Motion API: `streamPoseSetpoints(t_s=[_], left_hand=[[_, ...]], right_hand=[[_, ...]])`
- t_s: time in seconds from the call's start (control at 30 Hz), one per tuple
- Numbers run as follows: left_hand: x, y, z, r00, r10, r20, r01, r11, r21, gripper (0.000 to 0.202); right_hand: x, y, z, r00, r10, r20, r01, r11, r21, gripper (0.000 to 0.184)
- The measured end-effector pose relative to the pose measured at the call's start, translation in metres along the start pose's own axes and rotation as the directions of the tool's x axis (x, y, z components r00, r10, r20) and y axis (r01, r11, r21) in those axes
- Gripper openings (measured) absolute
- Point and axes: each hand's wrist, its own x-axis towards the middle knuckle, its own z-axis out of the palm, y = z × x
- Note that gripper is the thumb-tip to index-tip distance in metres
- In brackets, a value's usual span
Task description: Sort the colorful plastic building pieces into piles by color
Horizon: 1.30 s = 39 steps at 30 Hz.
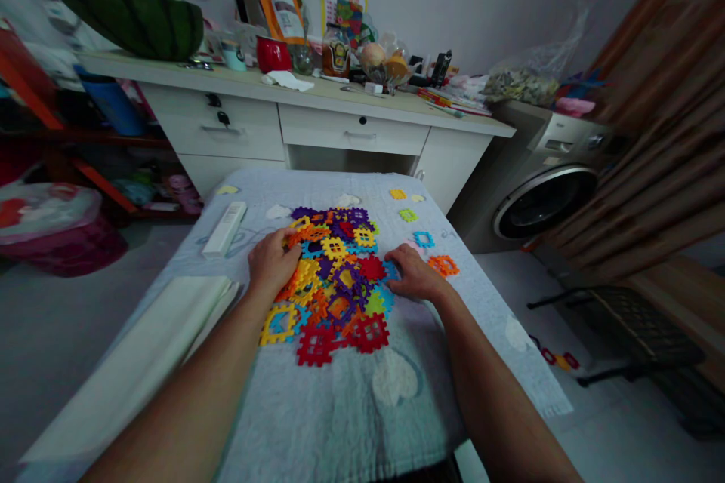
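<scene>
A heap of flat, toothed plastic building tiles [334, 279] in red, yellow, purple, orange and blue lies on a pale blue towel [351, 400] that covers a small table. My left hand [273, 263] rests on the heap's left side, fingers curled onto yellow and orange tiles. My right hand [412, 272] lies at the heap's right edge, fingers bent down onto a blue tile. Whether either hand actually grips a tile is hidden. Loose tiles lie apart: an orange one [443, 265], a blue one [424, 239], a green one [407, 215].
A white remote-like bar [225, 228] and a white flat sheet [141, 362] lie on the table's left side. Behind stands a white desk [317, 124] crowded with items, including a watermelon [128, 15]. A washing machine [547, 181] is at right, a dark chair [640, 332] beside it.
</scene>
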Motion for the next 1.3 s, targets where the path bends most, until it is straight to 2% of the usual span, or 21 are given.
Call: streamPoseSetpoints(t_s=[0.3,0.47,0.57,0.67,0.8,0.93,1.03,1.1,1.2,1.23,1.3], left_hand=[[0.001,-0.002,0.002,1.0,0.009,-0.002,-0.009,1.0,0.004,0.036],[0.001,-0.001,0.001,1.0,-0.001,0.004,0.001,1.0,0.002,0.036],[0.0,0.001,-0.001,1.0,-0.005,0.01,0.005,1.0,0.003,0.036],[0.0,0.003,-0.003,1.0,-0.013,0.019,0.013,1.0,0.005,0.037],[-0.001,0.005,-0.005,1.0,-0.013,0.022,0.013,1.0,0.011,0.037],[-0.001,0.005,-0.004,1.0,-0.014,0.018,0.014,1.0,0.014,0.037],[-0.001,0.003,-0.003,1.0,-0.012,0.018,0.011,1.0,0.012,0.037],[-0.001,0.002,-0.002,1.0,-0.01,0.013,0.01,1.0,0.007,0.036],[0.0,0.001,-0.001,1.0,-0.01,0.002,0.01,1.0,0.003,0.035],[0.0,0.001,-0.001,1.0,-0.008,0.0,0.008,1.0,0.001,0.035],[-0.001,0.002,-0.001,1.0,-0.01,0.003,0.01,1.0,-0.004,0.035]], right_hand=[[-0.001,-0.002,-0.003,0.998,-0.037,0.055,0.037,0.999,0.003,0.047],[-0.003,0.006,-0.011,0.997,-0.005,-0.073,0.004,1.0,-0.008,0.046],[-0.004,0.021,-0.015,0.978,0.087,-0.191,-0.096,0.995,-0.039,0.044],[-0.004,0.036,-0.017,0.916,0.254,-0.311,-0.287,0.956,-0.066,0.046],[-0.002,0.044,-0.022,0.792,0.463,-0.397,-0.523,0.85,-0.052,0.048],[0.0,0.044,-0.027,0.7,0.567,-0.435,-0.651,0.756,-0.063,0.041],[0.001,0.046,-0.026,0.665,0.589,-0.459,-0.689,0.721,-0.072,0.037],[0.0,0.048,-0.024,0.668,0.576,-0.471,-0.681,0.728,-0.075,0.035],[0.0,0.045,-0.021,0.711,0.484,-0.51,-0.593,0.803,-0.065,0.031],[0.001,0.042,-0.02,0.737,0.439,-0.513,-0.539,0.84,-0.055,0.03],[0.005,0.03,-0.017,0.823,0.33,-0.462,-0.386,0.922,-0.03,0.029]])
